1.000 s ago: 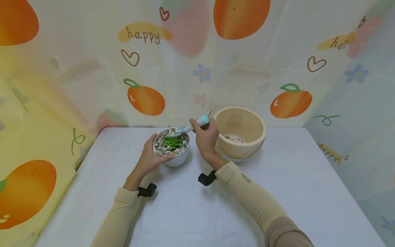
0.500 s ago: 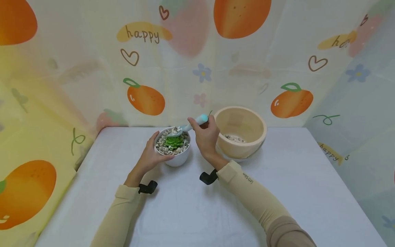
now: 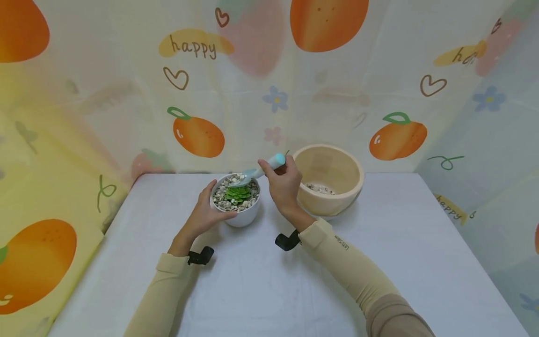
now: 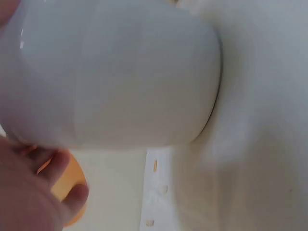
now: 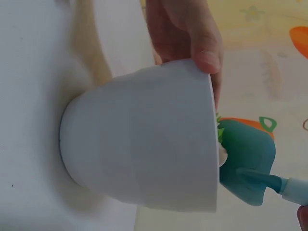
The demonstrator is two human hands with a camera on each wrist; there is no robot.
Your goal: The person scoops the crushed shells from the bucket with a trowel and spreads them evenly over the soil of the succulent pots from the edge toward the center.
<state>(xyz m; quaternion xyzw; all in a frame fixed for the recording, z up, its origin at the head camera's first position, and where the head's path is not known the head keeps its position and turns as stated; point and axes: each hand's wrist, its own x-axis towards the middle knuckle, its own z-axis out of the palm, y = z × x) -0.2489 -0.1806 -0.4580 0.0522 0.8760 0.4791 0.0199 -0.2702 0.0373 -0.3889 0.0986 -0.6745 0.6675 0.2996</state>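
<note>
A small white pot (image 3: 242, 219) stands upright on the table, filled with pale pebbles (image 3: 221, 199) around a green succulent (image 3: 238, 194). My left hand (image 3: 204, 211) holds this pot at its left side, with the thumb near the front rim. From the right, my right hand (image 3: 284, 188) grips the handle of a small blue garden trowel (image 3: 275, 162). The trowel's blade (image 5: 250, 159) is over the pot's mouth, beside the plant. Whether pebbles lie on the blade is hard to tell. In the left wrist view, the pot's smooth wall (image 4: 120, 77) fills much of the picture.
A larger beige pot (image 3: 322, 205) stands just right of my right hand, with some pebbles (image 3: 320, 189) on its bottom. White cloth covers the table (image 3: 252, 290). A fruit-printed curtain (image 3: 248, 121) hangs behind the table's back edge.
The trowel's blade has shifted slightly right over the small pot, and the handle's end now sits a little higher. My left hand keeps its hold on the pot.
</note>
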